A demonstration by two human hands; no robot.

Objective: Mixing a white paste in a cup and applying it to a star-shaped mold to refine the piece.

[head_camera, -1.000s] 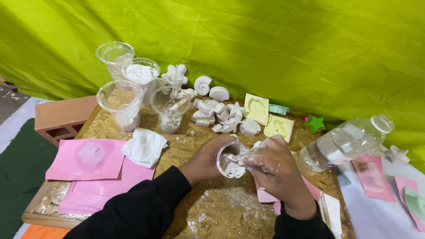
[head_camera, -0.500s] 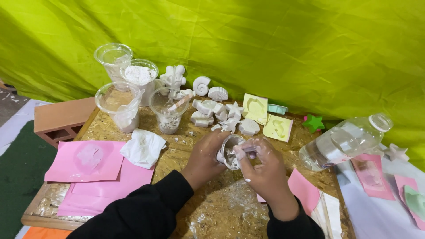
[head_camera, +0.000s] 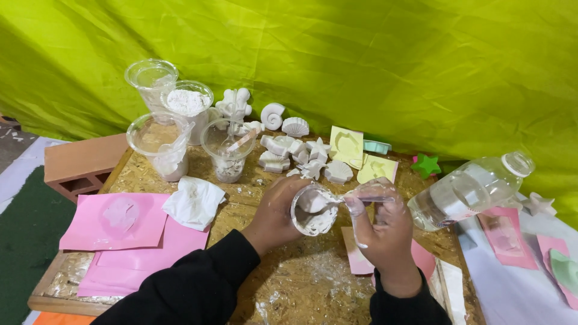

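Your left hand [head_camera: 274, 210] grasps the plaster-smeared cup [head_camera: 313, 210]; your right hand [head_camera: 382, 232] clenches a clear spoon [head_camera: 361, 194] inside it.

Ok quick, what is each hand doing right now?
Left hand: closed around a small clear cup smeared with white paste.
Right hand: closed on a clear plastic spoon, its tip in the cup.

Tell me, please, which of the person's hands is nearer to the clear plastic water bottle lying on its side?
The right hand, holding a clear plastic spoon, is just beside the bottle, on its left in the picture. The left hand is farther off, gripping the small cup beyond it.
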